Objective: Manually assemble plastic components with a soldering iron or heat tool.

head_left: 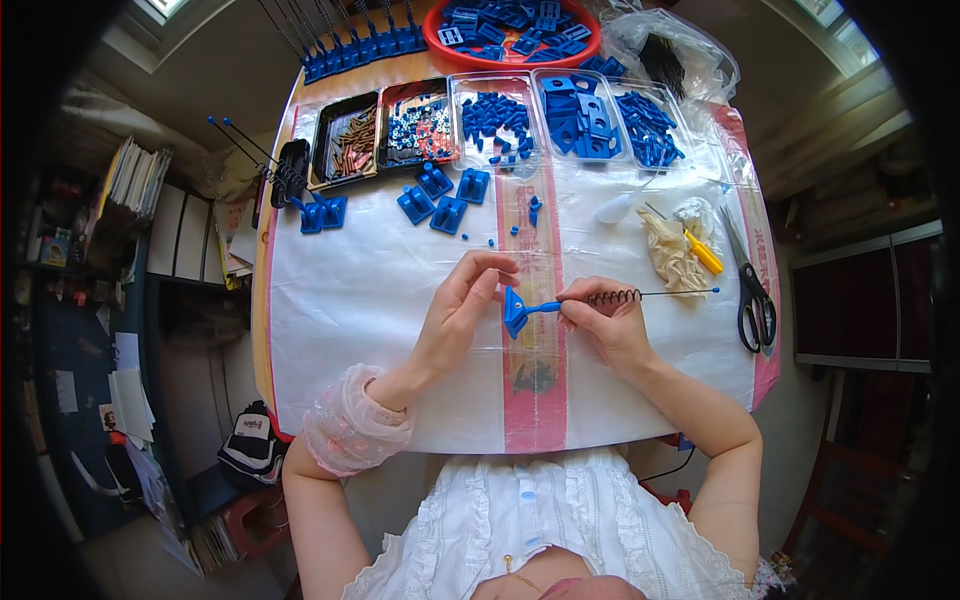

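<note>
My right hand (609, 325) pinches the blue stem of a spring-and-rod piece (544, 307) between thumb and fingers. From that grip a black coil spring (612, 297) and a thin rod with a blue tip run out to the right. At the piece's left end is a flat blue base (514, 313), tilted on edge, with a small metal fastener in it. My left hand (466, 300) is beside the base, its fingers loosely bent and apart, close to the upper edge. Whether they touch it is hard to tell.
Beyond my hands lie several blue bases (447, 215) and an assembled piece (322, 213). Trays hold screws (355, 140), nuts (415, 125) and blue parts (495, 120). A red basin (436, 42) stands behind. On the right are a yellow-handled tool (704, 252) and black scissors (752, 305).
</note>
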Demonstrator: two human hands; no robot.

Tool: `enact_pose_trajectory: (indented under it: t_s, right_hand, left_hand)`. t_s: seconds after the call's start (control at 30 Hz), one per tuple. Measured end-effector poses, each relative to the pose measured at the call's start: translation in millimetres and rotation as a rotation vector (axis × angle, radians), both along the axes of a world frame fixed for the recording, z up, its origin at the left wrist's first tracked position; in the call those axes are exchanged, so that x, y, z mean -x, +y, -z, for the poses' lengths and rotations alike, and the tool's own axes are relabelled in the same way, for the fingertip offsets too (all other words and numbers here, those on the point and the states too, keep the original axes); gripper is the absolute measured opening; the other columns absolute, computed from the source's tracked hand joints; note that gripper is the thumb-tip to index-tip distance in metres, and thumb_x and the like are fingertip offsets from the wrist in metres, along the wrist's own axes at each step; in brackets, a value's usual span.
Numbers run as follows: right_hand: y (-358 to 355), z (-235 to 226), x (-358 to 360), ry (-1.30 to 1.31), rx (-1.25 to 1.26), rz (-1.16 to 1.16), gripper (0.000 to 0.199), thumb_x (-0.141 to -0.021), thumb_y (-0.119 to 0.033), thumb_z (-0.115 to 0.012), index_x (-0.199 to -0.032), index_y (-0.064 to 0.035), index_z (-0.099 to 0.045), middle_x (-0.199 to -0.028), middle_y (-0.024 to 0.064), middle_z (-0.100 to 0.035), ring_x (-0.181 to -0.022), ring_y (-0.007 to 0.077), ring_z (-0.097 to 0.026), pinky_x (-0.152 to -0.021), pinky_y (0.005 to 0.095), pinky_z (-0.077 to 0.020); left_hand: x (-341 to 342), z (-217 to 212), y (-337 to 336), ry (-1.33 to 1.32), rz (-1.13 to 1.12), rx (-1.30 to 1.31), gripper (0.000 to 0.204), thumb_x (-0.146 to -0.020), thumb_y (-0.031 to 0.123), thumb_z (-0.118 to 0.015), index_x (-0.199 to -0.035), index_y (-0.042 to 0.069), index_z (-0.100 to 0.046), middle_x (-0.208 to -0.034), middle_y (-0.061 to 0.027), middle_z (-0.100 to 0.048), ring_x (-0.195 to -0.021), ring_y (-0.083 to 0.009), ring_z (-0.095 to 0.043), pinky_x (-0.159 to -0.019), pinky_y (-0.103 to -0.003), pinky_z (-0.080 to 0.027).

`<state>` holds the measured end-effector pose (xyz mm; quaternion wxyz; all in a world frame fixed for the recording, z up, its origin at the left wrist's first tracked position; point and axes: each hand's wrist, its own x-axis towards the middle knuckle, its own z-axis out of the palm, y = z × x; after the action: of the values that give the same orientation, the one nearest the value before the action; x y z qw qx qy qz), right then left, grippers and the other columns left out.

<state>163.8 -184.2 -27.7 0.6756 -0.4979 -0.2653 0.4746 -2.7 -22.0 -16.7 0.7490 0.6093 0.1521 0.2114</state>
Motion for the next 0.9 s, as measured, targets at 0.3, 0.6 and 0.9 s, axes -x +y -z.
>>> enact_pose_trajectory:
  t_s: [0.3, 0.6, 0.9]
  right_hand:
    - [-0.5, 0.3, -1.9, -0.012, -0.040, 0.018, 0.011, -0.088, 0.001, -0.070, -0.099, 0.0016, -0.071, -0.091, 0.0049, -0.068, -0.081, 0.0106, -0.065, -0.072, 0.0240, -0.0528]
    - [-1.3, -0.2, -3.0, -0.002, -0.007, 0.055, 0.014, -0.087, -0.001, -0.072, -0.100, 0.0012, -0.070, -0.093, 0.0054, -0.069, -0.083, 0.0104, -0.066, -0.073, 0.0242, -0.0537]
    - [-0.8, -2.0, -3.8, -0.025, -0.034, 0.025, 0.013, -0.085, 0.005, -0.072, -0.097, 0.0026, -0.071, -0.093, 0.0056, -0.068, -0.085, 0.0111, -0.064, -0.076, 0.0244, -0.0534]
  left_hand:
    - [4.6, -7.1, -0.1, 0.143, 0.176, 0.019, 0.035, -0.100, 0.017, -0.060, -0.129, 0.001, -0.050, -0.116, -0.0096, -0.062, -0.105, -0.0129, -0.060, -0.083, -0.029, -0.053]
    - [1.9, -10.7, 0.5, 0.043, 0.104, -0.151, 0.058, -0.078, -0.001, -0.081, -0.128, 0.000, -0.052, -0.124, -0.0105, -0.059, -0.113, -0.0180, -0.060, -0.098, -0.033, -0.053]
    - [1.5, -11.4, 0.2, -0.071, -0.007, -0.425, 0.051, -0.069, -0.005, -0.085, -0.114, -0.002, -0.063, -0.123, -0.0130, -0.055, -0.116, -0.0219, -0.060, -0.102, -0.035, -0.054]
